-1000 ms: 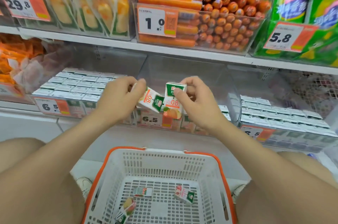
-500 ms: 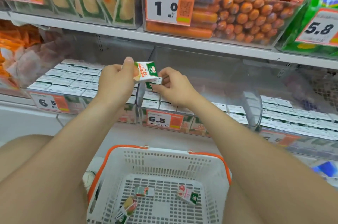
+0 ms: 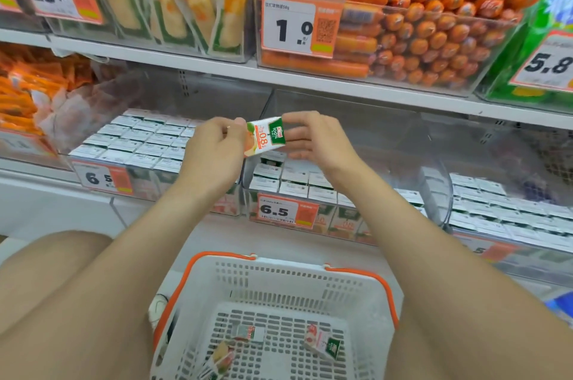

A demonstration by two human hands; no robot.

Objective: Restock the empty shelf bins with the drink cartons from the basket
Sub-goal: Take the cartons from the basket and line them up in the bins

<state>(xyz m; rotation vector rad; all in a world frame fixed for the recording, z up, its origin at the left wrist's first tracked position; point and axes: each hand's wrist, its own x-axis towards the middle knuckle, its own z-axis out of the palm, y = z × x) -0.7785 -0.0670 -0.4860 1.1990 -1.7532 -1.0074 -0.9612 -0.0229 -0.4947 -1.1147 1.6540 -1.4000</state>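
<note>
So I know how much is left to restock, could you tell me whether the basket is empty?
No, three drink cartons lie on the floor of the basket.

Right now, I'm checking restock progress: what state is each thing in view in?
Held carton: tilted, in front of the middle bin, not yet placed.
Left hand: grips the held carton.
Right hand: fingers at the carton's green end; grip unclear.
Basket: nearly empty.
Loose cartons: three, lying on the basket floor.
Middle bin: partly filled, cartons at the front.
</note>
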